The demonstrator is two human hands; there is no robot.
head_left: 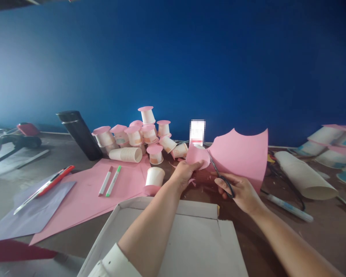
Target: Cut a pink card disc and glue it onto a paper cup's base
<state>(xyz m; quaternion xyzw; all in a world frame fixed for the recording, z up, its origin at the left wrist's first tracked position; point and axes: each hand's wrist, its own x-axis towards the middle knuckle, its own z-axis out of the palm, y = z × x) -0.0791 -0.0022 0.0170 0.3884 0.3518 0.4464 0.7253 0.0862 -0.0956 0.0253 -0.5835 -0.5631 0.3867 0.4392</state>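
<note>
My left hand (186, 172) pinches the rounded left part of a pink paper sheet (242, 154), thumb on top. In my right hand (240, 190) is a pair of dark-handled scissors (223, 181), fingers through the loops. The blades meet the sheet just right of the rounded part, where it joins the larger piece. That larger piece curls up toward the right and has a scalloped upper edge. A white paper cup (155, 177) on a pink disc stands left of my left hand. Small pink scraps lie below the sheet.
Several paper cups with pink discs (134, 135) are stacked at the back, beside a black bottle (80, 134). Pink sheets (86, 192), two markers (113, 181) and a red utility knife (54, 179) lie left. A white box lid (190, 238) is in front; a paper roll (305, 175) lies right.
</note>
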